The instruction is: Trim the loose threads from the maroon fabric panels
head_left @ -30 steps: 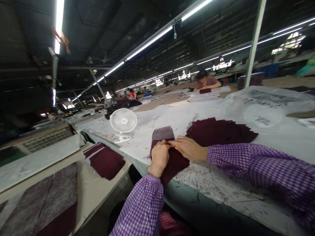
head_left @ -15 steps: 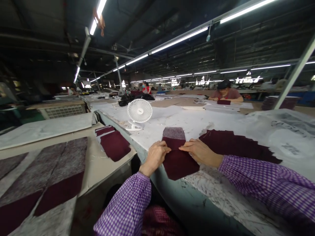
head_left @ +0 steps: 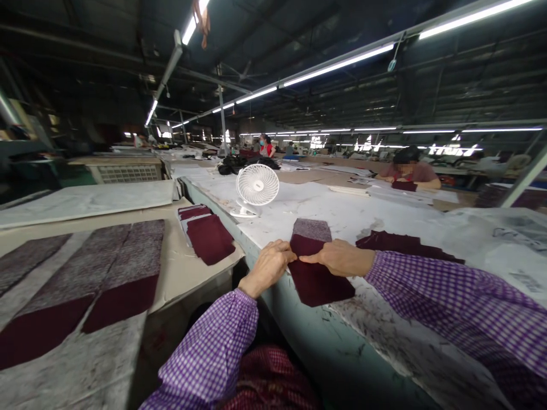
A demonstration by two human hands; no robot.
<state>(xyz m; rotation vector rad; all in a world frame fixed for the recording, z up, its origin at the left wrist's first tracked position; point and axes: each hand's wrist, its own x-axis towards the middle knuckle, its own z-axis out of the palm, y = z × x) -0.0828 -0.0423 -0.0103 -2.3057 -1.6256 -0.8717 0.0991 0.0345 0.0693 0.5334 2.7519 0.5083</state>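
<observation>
A maroon fabric piece (head_left: 322, 283) with a mottled grey band at its far end lies over the near edge of the white-covered table. My left hand (head_left: 270, 263) is closed at its left edge, thumb and fingers pinched together on the cloth. From the right, my right hand (head_left: 344, 257) reaches over the same piece. Its index finger is stretched flat along the cloth, the tip close to my left fingertips, while the other fingers are partly curled and hidden. Behind my right forearm, a spread stack of maroon pieces (head_left: 404, 244) lies on the table.
A white clip fan (head_left: 257, 185) stands on the table ahead. On the lower left table are a stack of maroon pieces (head_left: 210, 239) and several two-tone pieces (head_left: 128, 296). Clear plastic sheeting (head_left: 504, 233) covers the right side. A co-worker (head_left: 408, 169) leans over the table farther back.
My right index finger has slid left along the cloth towards my left hand, which still pinches the edge. The whole view has shifted slightly, with things appearing farther right.
</observation>
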